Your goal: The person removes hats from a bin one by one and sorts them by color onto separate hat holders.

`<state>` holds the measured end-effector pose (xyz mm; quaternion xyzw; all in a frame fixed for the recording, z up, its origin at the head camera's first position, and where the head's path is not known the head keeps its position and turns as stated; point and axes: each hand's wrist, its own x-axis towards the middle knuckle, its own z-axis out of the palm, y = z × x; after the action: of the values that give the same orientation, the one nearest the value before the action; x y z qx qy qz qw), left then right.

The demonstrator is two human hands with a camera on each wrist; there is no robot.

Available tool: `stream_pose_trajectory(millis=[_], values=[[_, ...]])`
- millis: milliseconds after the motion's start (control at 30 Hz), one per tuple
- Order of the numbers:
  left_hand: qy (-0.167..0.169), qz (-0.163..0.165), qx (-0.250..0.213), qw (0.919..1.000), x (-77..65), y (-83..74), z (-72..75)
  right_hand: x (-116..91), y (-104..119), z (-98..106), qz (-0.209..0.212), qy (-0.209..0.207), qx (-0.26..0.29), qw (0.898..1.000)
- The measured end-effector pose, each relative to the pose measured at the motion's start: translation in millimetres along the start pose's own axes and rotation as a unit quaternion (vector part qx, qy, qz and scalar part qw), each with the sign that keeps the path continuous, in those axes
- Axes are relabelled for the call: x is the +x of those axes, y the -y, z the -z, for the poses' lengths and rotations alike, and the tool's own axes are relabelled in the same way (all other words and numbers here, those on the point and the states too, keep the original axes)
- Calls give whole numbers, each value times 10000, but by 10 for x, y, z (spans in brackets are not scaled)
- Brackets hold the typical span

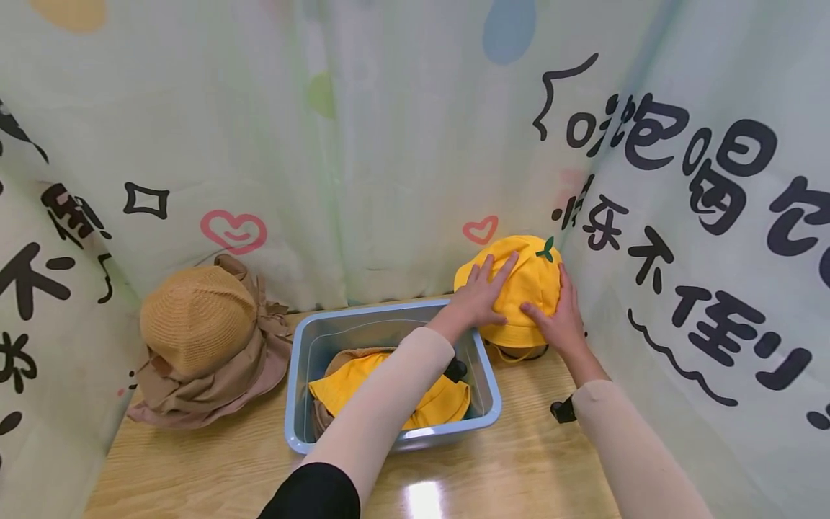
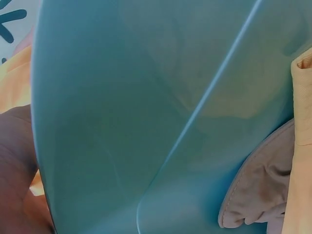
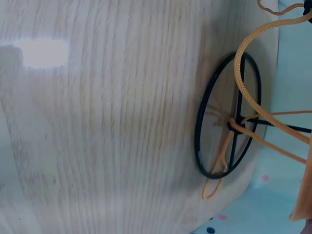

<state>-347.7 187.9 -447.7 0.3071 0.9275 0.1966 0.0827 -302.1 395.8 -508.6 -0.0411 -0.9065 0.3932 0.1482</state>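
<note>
A yellow bucket hat (image 1: pixel 530 277) with a green sprout on top sits on a low stand at the back right. My left hand (image 1: pixel 480 297) lies on its left front with fingers spread. The right hand (image 1: pixel 561 316) is at the hat's right side, thumb across the front and fingers along the edge. From the right wrist, the stand's black ring base (image 3: pixel 200 126) shows on the wood, with orange cords (image 3: pixel 249 38) hanging by it. Part of my left hand (image 2: pixel 15 151) appears beyond the basin wall in the left wrist view.
A blue-grey basin (image 1: pixel 363 313) stands left of the hat, holding another yellow hat (image 1: pixel 447 404) and brown fabric hats (image 2: pixel 261 183). Farther left, a straw-coloured hat (image 1: pixel 197 317) tops a pile of brown and pink hats (image 1: pixel 220 393). Printed curtains (image 1: pixel 402 180) enclose the wooden surface (image 1: pixel 506 468).
</note>
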Motion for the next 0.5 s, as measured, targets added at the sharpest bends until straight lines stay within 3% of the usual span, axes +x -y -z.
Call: stream_pose_trajectory(millis=[100,267,500], values=[[-115,27,138,9998,-12,-11,-2,-3,39,33,55,63,-8,10000],[-313,-165,-176,9992,-3,-17,-8,68,159,80,213,-342,-204,9990],[-217,-294,-350,9987,30,-25,-16,121,202,4,314,-248,-223,9989]])
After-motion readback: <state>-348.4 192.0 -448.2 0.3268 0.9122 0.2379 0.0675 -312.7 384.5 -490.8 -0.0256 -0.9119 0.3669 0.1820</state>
